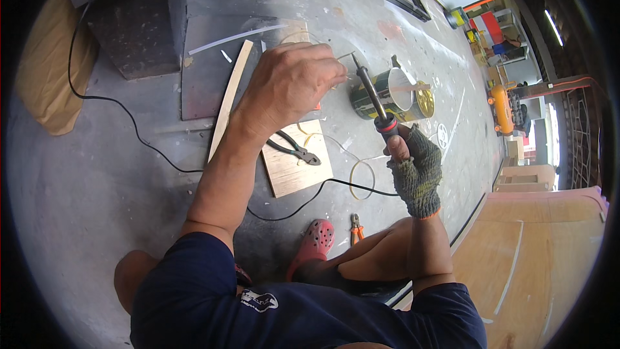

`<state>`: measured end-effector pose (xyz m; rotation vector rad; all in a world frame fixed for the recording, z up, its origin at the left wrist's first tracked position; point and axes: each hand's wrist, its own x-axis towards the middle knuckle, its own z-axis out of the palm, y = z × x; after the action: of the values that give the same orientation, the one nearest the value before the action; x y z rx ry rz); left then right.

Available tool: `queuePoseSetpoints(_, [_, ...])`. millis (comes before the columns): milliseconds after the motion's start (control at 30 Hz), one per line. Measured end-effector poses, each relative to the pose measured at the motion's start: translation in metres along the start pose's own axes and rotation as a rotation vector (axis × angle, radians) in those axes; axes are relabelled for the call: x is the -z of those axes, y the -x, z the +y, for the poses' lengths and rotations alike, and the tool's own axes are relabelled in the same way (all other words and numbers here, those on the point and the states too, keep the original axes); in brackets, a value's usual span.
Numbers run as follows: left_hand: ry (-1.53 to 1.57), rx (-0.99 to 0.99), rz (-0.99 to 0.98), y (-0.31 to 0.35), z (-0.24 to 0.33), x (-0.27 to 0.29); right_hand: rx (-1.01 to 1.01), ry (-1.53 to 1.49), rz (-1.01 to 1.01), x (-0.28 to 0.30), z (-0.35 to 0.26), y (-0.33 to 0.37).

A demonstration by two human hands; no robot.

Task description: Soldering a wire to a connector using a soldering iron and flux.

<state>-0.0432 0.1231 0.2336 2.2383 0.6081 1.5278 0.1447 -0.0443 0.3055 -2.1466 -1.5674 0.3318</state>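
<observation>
My bare left hand [290, 81] is closed in a pinch on a thin wire [346, 56], whose end reaches the tip of the soldering iron. My right hand [416, 168], in a dark fingerless knit glove, is wrapped round the handle of the soldering iron [371, 90], which points up and away. Below my left wrist, dark-handled pliers [302, 152] lie on a small plywood board [290, 178]. A loose loop of thin yellowish wire [352, 178] trails beside the board. The iron's black cord [342, 181] runs left across the floor.
Two tins, one open and pale inside [400, 81], stand beyond the iron. A wooden strip [232, 94] lies by my left forearm. Orange-handled cutters [356, 229] rest near my pink clog [316, 242]. A dark metal block [139, 32] stands far left; a large wooden panel [536, 252] is at right.
</observation>
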Motion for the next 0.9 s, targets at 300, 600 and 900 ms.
queuePoseSetpoints(300, [0.011, -0.007, -0.002, -0.0002, 0.0013, 0.0007, -0.043, -0.014, -0.002, 0.0002, 0.0002, 0.0007])
queuePoseSetpoints(600, [0.005, -0.021, -0.021, 0.0004, 0.0011, 0.0012, 0.004, 0.009, 0.008, 0.0001, 0.003, 0.0002])
queuePoseSetpoints(900, [0.011, -0.029, 0.014, -0.0004, -0.0007, 0.0017, -0.025, -0.01, 0.009, 0.0024, 0.002, 0.0007])
